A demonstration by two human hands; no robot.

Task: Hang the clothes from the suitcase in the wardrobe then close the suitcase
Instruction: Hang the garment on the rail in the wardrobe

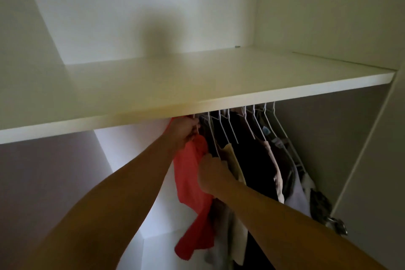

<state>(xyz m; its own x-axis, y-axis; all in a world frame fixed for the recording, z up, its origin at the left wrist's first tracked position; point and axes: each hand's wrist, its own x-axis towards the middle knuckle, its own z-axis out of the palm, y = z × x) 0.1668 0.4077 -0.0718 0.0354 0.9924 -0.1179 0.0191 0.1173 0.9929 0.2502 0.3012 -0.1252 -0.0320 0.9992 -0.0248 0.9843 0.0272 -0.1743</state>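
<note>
Red garment (190, 173) is wanting steadying while hooking: we are pinching its hanger (198, 128) with the left hand (183, 131) at twelve o'clock, right hand (211, 174) gripping cloth at four o'clock.

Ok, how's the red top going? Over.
Left hand grips hanger of red top, under shelf. Right hand curled beside it, hold unclear. Hung clothes crowd the right.

Inside a home wardrobe (328, 6)
A white shelf (219, 85) spans plain white panels. Beneath it, white wire hangers (232, 125) carry a row of dark, beige and red garments (252, 160). A metal door hinge (337, 224) shows at right.
</note>
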